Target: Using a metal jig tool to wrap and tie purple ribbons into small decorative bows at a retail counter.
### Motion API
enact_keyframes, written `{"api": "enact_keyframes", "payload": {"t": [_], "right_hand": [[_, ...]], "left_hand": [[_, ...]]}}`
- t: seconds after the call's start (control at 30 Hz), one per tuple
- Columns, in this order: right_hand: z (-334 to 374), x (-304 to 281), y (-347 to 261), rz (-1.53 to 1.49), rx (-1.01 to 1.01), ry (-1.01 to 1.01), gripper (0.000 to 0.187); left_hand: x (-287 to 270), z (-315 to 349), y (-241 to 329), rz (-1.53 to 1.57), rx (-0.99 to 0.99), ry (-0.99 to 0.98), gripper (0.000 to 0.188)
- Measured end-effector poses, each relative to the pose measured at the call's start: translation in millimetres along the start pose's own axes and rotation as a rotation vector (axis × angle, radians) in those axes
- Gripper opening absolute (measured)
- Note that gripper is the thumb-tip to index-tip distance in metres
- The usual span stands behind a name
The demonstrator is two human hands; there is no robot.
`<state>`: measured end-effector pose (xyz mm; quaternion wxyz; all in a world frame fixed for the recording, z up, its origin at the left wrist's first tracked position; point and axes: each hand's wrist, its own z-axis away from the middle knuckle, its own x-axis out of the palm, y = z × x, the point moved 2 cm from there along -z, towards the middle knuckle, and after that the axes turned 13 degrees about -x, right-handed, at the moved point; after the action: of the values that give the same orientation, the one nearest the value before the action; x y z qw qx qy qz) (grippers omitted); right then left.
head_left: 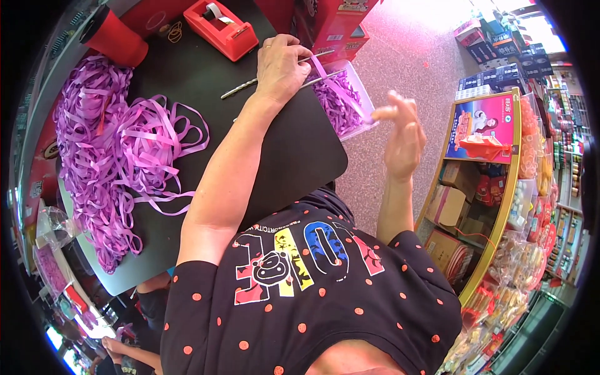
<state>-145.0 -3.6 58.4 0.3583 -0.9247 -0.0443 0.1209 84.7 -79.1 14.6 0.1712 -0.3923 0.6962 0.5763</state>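
My left hand [281,67] rests at the table's right edge, its fingers closed on a purple ribbon [325,75] beside two thin metal rods [240,88]. From there the ribbon runs down to the right, over a pale plastic basket [367,103] heaped with short purple ribbon pieces [337,100]. Beyond the basket, my right hand [403,140] hangs in the air with its fingers apart and slightly blurred. Its fingertips are close to the ribbon's lower end; whether they touch is unclear. On the left of the table lies a large tangled pile of purple ribbon [94,156].
Behind my left hand stands a red tape dispenser [225,31] on the black tabletop [294,150]. A red cup [119,40] leans at the far left. Red cartons [325,28] adjoin the basket. A goods-filled shelf [462,206] lines the right; another person's hand [114,347] shows lower left.
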Motion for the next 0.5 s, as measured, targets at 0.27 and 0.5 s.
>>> {"api": "enact_keyframes", "payload": {"t": [0.27, 0.5], "right_hand": [[-120, 51, 61, -0.379, 0.042, -0.116, 0.061], [-132, 75, 161, -0.545, 0.224, -0.277, 0.065]], "left_hand": [[3, -2, -3, 0.018, -0.020, 0.047, 0.018], [1, -2, -5, 0.003, 0.002, 0.027, 0.020]]}}
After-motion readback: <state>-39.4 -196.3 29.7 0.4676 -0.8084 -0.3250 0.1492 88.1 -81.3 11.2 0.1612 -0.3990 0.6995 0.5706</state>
